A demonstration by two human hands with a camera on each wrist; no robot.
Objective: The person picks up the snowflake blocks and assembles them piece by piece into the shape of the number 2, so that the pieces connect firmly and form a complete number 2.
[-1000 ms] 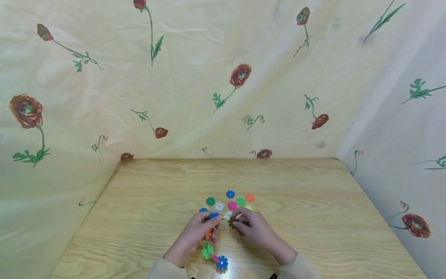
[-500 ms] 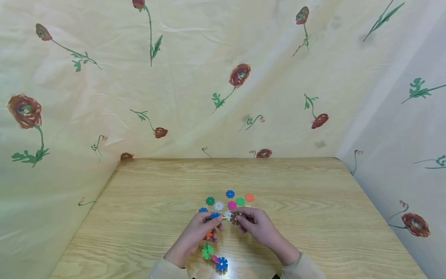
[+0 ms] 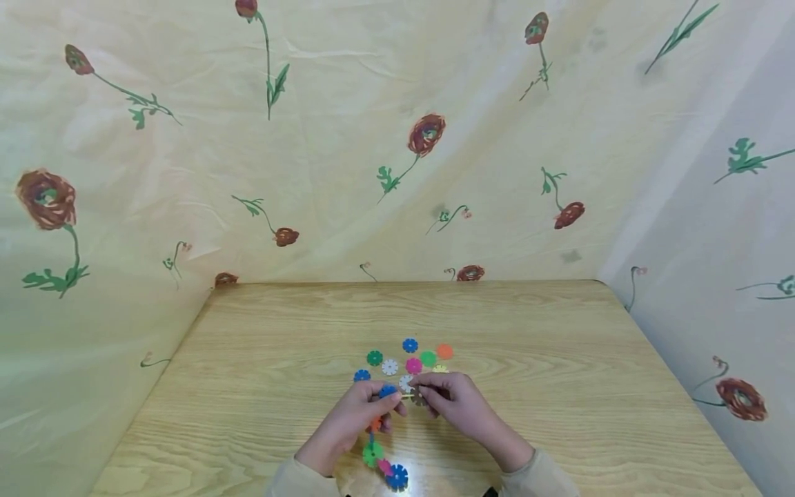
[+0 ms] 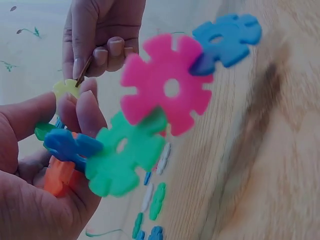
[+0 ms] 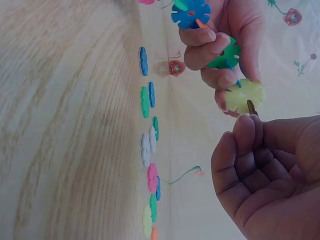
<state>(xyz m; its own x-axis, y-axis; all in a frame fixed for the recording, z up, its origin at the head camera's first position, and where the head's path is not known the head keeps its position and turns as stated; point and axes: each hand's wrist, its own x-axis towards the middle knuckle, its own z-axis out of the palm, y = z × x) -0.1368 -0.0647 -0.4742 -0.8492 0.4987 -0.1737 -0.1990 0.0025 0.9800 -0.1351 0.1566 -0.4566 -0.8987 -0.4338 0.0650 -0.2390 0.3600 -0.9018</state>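
My left hand holds a chain of slotted plastic snowflake discs. From it hang a green disc, a pink disc and a blue disc, with an orange disc against the palm. At the chain's upper end, a yellow disc sticks out between left thumb and fingers. My right hand pinches a brown disc edge-on between thumb and fingertips. Its edge meets the yellow disc's rim; how deep it sits in a slot I cannot tell.
Several loose discs lie flat on the wooden table just beyond the hands, among them a blue disc, a dark green disc, a white disc and an orange disc. A flowered cloth hangs behind and at the sides.
The right hand has brought the brown disc up to the yellow one and turned it more edge-on. The left hand and its hanging chain have shifted slightly toward the body and right.
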